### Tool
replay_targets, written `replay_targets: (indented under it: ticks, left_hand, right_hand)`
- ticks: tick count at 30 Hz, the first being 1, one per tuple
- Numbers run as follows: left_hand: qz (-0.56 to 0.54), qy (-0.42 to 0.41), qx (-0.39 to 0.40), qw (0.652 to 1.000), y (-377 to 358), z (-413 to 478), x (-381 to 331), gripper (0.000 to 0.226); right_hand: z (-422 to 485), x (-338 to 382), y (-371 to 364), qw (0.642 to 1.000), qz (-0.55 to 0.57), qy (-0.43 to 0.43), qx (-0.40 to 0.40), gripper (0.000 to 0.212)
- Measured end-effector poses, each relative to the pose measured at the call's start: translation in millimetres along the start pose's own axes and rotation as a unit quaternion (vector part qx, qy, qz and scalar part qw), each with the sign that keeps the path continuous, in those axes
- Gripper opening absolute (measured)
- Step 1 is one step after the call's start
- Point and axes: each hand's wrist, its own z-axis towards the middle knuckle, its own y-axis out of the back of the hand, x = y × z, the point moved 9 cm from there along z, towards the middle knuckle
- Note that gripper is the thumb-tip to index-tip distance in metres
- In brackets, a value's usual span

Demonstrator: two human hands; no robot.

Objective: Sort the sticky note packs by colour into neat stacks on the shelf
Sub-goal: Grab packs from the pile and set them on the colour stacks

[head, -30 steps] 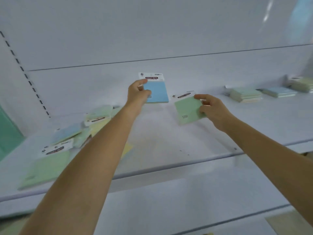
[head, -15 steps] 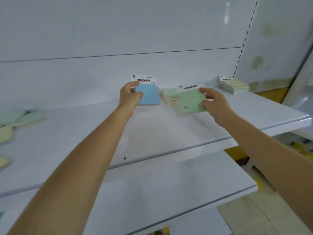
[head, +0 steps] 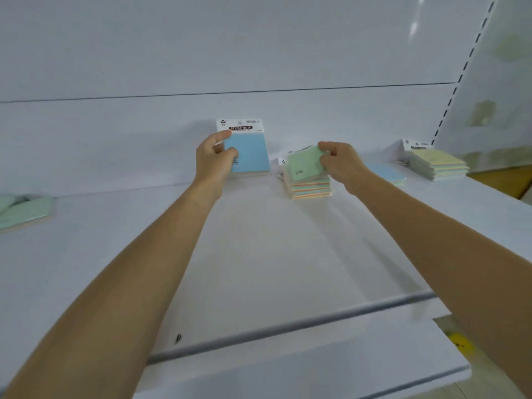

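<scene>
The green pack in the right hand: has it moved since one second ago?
Yes. The green pack, gripped by the right hand, went rightward along the shelf: then it was well left of the stack, now it is over that stack.

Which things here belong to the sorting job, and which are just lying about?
Job: left hand gripping the blue pack; right hand gripping the green pack at the green stack; second blue pack; yellow stack; loose green packs at left; shelf.
Lying about: lower shelf; yellow object on the floor.

Smooth, faintly glossy white shelf point(head: 259, 254); matt paper blue pack point(head: 249, 154) and green pack point(head: 305, 164).
</scene>
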Motion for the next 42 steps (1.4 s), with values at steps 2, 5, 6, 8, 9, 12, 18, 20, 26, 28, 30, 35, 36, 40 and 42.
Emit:
replay_targets:
  ticks: [2,5,6,8,9,12,18,20,26,28,30,35,36,40,42]
  left_hand:
    - [0.000,-0.002,-0.001,1.000,-0.4,2.2,0.0,0.044]
    - [-0.006,-0.007,0.007,1.000,-9.7,4.6,-2.9,0.045]
    - [-0.009,-0.008,0.009,1.000,-14.6,5.1,-5.1,0.045]
    - [-0.019,-0.012,0.015,1.000,-29.6,4.3,-9.8,0.045]
    - [-0.025,-0.014,0.019,0.999,-40.1,2.0,-12.5,0.044]
    - [-0.034,-0.016,0.033,0.999,-81.4,-9.6,-19.9,0.044]
    - [-0.026,-0.005,0.058,0.998,-183.3,-32.0,-20.8,0.043]
    - [-0.013,0.005,0.066,0.998,-214.6,-38.4,-16.2,0.043]
    - [0.070,0.037,0.065,0.995,-271.8,-44.9,11.0,0.043]
    - [0.159,0.010,0.056,0.986,-278.4,-42.8,13.8,0.039]
    - [0.251,-0.034,0.066,0.965,-286.5,-46.4,10.3,0.031]
    - [0.322,-0.046,0.093,0.941,-298.5,-51.1,19.2,0.031]
    - [0.323,-0.037,0.098,0.940,-299.2,-50.5,22.4,0.034]
    - [0.346,-0.049,0.102,0.931,-299.5,-53.2,21.5,0.041]
    - [0.346,-0.076,0.089,0.931,-294.1,-56.3,10.2,0.040]
  right_hand:
    - [4.6,-2.6,-7.4,0.998,-0.058,0.005,0.015,0.045]
    - [2.6,-6.4,-8.4,0.981,-0.187,0.026,0.036,0.043]
    - [2.5,-5.6,-5.6,0.979,-0.195,0.042,0.032,0.043]
    - [3.6,-5.2,5.0,0.984,-0.160,0.071,0.017,0.044]
    - [4.1,-7.1,13.3,0.986,-0.142,0.088,0.009,0.044]
    - [-2.2,-23.9,50.2,0.984,-0.135,0.115,0.006,0.048]
    - [-12.0,-94.2,125.1,0.969,-0.220,0.101,0.048,0.069]
    - [-15.0,-111.2,138.1,0.963,-0.241,0.094,0.071,0.076]
    - [-20.1,-139.1,140.7,0.942,-0.297,0.064,0.139,0.078]
    - [-18.2,-139.7,138.5,0.935,-0.318,0.075,0.138,0.072]
    - [-15.9,-140.5,137.9,0.933,-0.324,0.080,0.138,0.067]
    - [-13.8,-142.4,136.7,0.933,-0.322,0.083,0.141,0.065]
    - [-13.5,-142.7,136.6,0.933,-0.321,0.082,0.141,0.064]
    - [-14.3,-141.1,137.5,0.939,-0.304,0.088,0.134,0.065]
    - [-16.4,-134.4,143.2,0.951,-0.272,0.100,0.109,0.070]
